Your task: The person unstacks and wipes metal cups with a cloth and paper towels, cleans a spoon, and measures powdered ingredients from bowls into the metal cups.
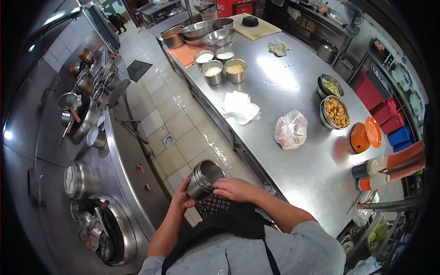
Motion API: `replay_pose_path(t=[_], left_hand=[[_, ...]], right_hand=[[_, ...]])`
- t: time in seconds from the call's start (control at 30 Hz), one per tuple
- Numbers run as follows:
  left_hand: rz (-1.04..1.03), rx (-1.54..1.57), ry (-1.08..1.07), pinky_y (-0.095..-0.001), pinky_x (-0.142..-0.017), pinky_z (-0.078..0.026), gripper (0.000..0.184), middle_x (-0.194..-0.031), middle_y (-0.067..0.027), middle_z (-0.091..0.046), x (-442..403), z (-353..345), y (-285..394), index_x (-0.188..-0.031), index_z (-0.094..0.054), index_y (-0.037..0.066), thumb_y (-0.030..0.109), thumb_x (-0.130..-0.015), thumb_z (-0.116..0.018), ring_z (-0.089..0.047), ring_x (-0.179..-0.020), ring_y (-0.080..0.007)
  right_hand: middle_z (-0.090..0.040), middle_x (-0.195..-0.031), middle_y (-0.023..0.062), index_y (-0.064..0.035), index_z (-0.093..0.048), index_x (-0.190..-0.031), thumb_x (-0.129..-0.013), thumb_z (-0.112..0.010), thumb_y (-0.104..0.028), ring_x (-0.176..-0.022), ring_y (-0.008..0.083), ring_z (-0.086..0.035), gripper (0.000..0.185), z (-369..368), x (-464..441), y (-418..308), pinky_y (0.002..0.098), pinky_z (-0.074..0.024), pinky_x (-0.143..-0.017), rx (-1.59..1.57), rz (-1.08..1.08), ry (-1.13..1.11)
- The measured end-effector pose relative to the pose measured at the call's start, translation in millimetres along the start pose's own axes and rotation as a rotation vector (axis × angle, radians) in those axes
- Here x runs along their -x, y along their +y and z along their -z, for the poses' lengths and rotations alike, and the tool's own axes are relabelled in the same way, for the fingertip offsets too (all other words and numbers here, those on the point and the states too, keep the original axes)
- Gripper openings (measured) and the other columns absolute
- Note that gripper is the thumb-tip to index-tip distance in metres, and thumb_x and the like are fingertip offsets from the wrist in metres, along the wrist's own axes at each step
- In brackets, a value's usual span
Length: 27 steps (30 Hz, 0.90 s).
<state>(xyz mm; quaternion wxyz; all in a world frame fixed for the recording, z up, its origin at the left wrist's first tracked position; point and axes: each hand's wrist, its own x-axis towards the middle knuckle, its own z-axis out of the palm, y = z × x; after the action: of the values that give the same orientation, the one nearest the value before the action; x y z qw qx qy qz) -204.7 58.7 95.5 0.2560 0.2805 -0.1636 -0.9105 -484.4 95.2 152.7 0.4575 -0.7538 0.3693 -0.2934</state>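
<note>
Between my two hands is a nested stack of steel canisters (198, 182), tilted so that the open mouth faces up and to the right. My left hand (182, 196) wraps round the outer side of the stack, thumb up along the wall. At the opposite side my right hand (233, 189) grips near the rims, with its fingertips partly hidden. The stack is held in front of my apron, over the floor between the stove and the steel table (302, 169).
On the table stand several steel canisters of powder (213, 73), a white cloth (240, 107), a tied plastic bag (291, 129), a bowl of brown food pieces (337, 112) and an orange container (360, 137). To the left runs a steel stove counter (123, 176) with a large wok (130, 238).
</note>
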Motion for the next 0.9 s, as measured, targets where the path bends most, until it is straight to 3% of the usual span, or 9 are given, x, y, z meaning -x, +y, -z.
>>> replay_pose_path(t=[0.13,0.17,0.3,0.43,0.53,0.57,0.7,0.8,0.9], left_hand=[[-0.096,-0.043,0.003,-0.0571,-0.096,-0.056,0.081,-0.144,-0.0157,-0.058,-29,-42,33,-0.15,-0.047,0.011,0.061,-0.091,-0.072,-0.06,-0.129,-0.0327],[-0.132,-0.05,0.001,-0.0563,-0.095,-0.057,0.081,-0.143,-0.0156,-0.059,-39,-46,35,-0.15,-0.046,0.012,0.06,-0.091,-0.072,-0.06,-0.129,-0.0325],[-0.201,-0.03,-0.002,-0.0551,-0.092,-0.059,0.078,-0.141,-0.0157,-0.06,-76,-65,49,-0.151,-0.045,0.012,0.057,-0.093,-0.071,-0.063,-0.125,-0.0321],[-0.206,-0.055,-0.088,-0.0574,-0.092,-0.06,0.075,-0.14,-0.0154,-0.06,-106,-103,61,-0.149,-0.046,0.011,0.055,-0.094,-0.07,-0.065,-0.122,-0.0322],[-0.173,-0.064,-0.095,-0.0573,-0.09,-0.061,0.075,-0.138,-0.0154,-0.061,-115,-110,58,-0.149,-0.046,0.011,0.055,-0.093,-0.071,-0.065,-0.121,-0.0319],[-0.164,-0.068,-0.104,-0.0571,-0.09,-0.061,0.076,-0.138,-0.0155,-0.061,-121,-111,59,-0.149,-0.046,0.011,0.055,-0.093,-0.071,-0.065,-0.121,-0.0318],[-0.14,-0.082,-0.155,-0.0542,-0.085,-0.063,0.077,-0.137,-0.0165,-0.061,-131,-110,58,-0.149,-0.045,0.01,0.054,-0.091,-0.073,-0.065,-0.12,-0.0314],[-0.157,-0.125,-0.185,-0.0512,-0.082,-0.063,0.078,-0.137,-0.0167,-0.061,-132,-113,61,-0.149,-0.045,0.009,0.053,-0.091,-0.073,-0.065,-0.12,-0.031],[-0.195,-0.196,-0.168,-0.0489,-0.081,-0.063,0.079,-0.137,-0.0166,-0.061,-129,-104,63,-0.15,-0.044,0.007,0.053,-0.092,-0.073,-0.065,-0.12,-0.0306]], right_hand=[[-0.069,-0.103,0.0175,-0.0039,-0.07,-0.111,-0.103,-0.062,-0.034,-0.1,0.0386,-0.067,0.032,54,-21,-4,0.0431,-0.0527,-0.087,0.037,-0.074,0.091],[-0.07,-0.092,0.0134,-0.0037,-0.071,-0.107,-0.101,-0.068,-0.029,-0.089,0.0285,-0.068,0.026,64,-24,-1,0.0384,-0.0527,-0.08,0.016,-0.033,0.187],[-0.07,-0.087,0.0059,-0.0018,-0.072,-0.103,-0.096,-0.075,-0.02,-0.082,0.0103,-0.061,0.02,113,-31,-21,0.0296,-0.0502,-0.075,-0.375,-0.28,0.262],[-0.071,-0.085,0.0031,-0.0024,-0.073,-0.102,-0.094,-0.077,-0.02,-0.079,0.0091,-0.061,0.02,133,-21,-14,0.0279,-0.0502,-0.074,-0.149,-0.157,0.384],[-0.072,-0.088,0.0031,-0.0022,-0.073,-0.102,-0.093,-0.079,-0.02,-0.082,0.0084,-0.061,0.021,144,-12,-27,0.0272,-0.0497,-0.076,-0.173,-0.29,0.442],[-0.074,-0.086,0.0076,-0.0018,-0.074,-0.102,-0.091,-0.079,-0.021,-0.079,0.0145,-0.066,0.023,144,-11,-22,0.0311,-0.0522,-0.074,-0.181,-0.288,0.462],[-0.073,-0.085,0.0051,-0.0021,-0.074,-0.103,-0.093,-0.077,-0.022,-0.078,0.0114,-0.063,0.022,151,-1,-21,0.0302,-0.0516,-0.073,-0.187,-0.25,0.43],[-0.073,-0.086,0.0086,-0.0028,-0.074,-0.104,-0.094,-0.074,-0.021,-0.075,0.0166,-0.067,0.021,156,5,-28,0.0325,-0.0525,-0.07,-0.293,-0.319,0.384],[-0.072,-0.087,0.0135,-0.0032,-0.074,-0.102,-0.094,-0.071,-0.019,-0.074,0.0247,-0.07,0.018,150,4,-23,0.0353,-0.0534,-0.069,0.109,-0.09,0.483]])
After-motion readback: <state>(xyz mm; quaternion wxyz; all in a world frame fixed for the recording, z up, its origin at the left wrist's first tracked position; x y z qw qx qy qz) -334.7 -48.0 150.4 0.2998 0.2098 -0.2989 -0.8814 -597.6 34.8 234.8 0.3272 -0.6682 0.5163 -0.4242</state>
